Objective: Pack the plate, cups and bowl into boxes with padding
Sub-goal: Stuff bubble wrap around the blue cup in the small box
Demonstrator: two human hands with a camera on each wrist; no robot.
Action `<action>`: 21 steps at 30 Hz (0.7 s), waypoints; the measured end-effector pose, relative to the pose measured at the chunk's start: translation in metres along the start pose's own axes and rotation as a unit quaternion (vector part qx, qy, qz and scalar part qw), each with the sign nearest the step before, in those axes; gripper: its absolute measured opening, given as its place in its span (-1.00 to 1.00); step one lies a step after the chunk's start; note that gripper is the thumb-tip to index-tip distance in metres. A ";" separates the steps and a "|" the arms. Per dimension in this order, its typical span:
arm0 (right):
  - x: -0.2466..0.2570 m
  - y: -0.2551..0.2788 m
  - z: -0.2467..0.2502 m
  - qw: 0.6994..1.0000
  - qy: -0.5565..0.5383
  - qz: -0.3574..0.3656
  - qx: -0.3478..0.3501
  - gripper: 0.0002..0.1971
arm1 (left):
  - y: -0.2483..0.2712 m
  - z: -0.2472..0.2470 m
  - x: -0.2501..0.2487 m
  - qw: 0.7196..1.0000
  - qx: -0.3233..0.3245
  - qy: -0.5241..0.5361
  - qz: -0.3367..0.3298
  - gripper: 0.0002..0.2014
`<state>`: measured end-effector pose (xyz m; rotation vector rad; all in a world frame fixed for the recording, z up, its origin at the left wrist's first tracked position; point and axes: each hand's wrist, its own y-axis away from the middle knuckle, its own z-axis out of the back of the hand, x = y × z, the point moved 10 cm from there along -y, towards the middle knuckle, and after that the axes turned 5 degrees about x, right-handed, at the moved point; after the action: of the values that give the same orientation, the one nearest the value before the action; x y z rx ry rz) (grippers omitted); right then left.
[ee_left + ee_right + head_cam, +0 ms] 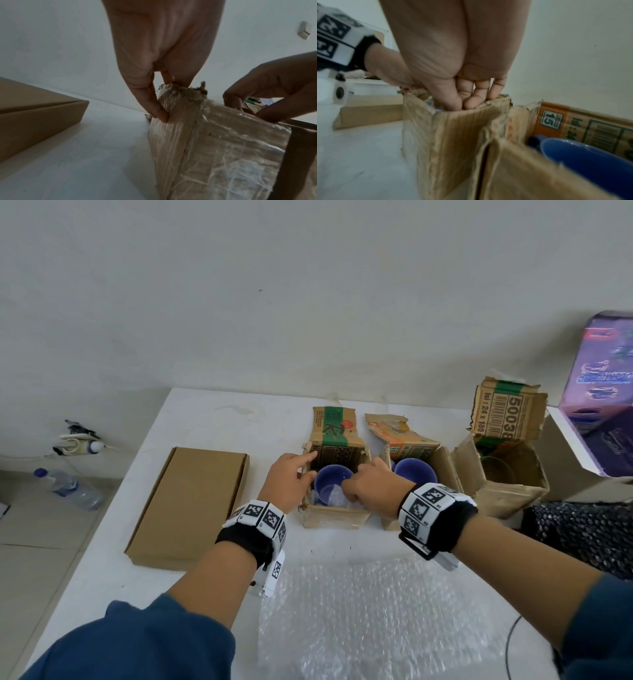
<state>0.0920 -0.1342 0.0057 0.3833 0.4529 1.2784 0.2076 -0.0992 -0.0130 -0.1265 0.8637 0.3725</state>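
Note:
A worn cardboard box [334, 517] stands mid-table with a blue cup [330, 477] and crumpled bubble wrap [337, 496] inside. My left hand [310, 465] grips its left wall, thumb [160, 113] on the outside and fingers over the rim. My right hand [349, 486] reaches into the same box [453, 135] from the near right, bunched fingertips [471, 103] pinching the wrap beside the cup. To the right, a second box [442, 463] holds another blue cup [414, 470]. A third box [513, 498] holds a clear glass bowl [496, 470].
A shut flat brown box [191, 505] lies at the table's left. A bubble wrap sheet [370, 621] covers the near table between my arms. A purple carton [603, 392] stands at the far right. A water bottle [72, 489] lies on the floor, left.

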 end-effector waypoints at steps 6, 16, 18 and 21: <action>0.005 0.011 -0.004 0.999 -0.006 -0.008 -0.044 -0.74 | 0.000 0.000 0.000 1.000 -0.005 -0.020 0.018 -0.57; 0.002 0.044 -0.004 0.984 -0.104 -0.006 -0.146 -0.64 | 0.045 0.012 -0.035 0.993 -0.096 -0.061 -0.040 -0.61; -0.007 0.065 0.002 0.958 -0.211 0.007 -0.196 -0.67 | 0.071 0.017 -0.058 0.979 -0.158 -0.090 -0.091 -0.72; -0.028 0.104 -0.010 0.902 -0.353 -0.022 -0.248 -0.82 | 0.092 -0.006 -0.075 0.983 -0.089 -0.100 -0.123 -0.88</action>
<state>-0.0047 -0.1358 0.0537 0.3682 -0.4754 1.0715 0.1252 -0.0350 0.0439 -0.3526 0.6063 0.2243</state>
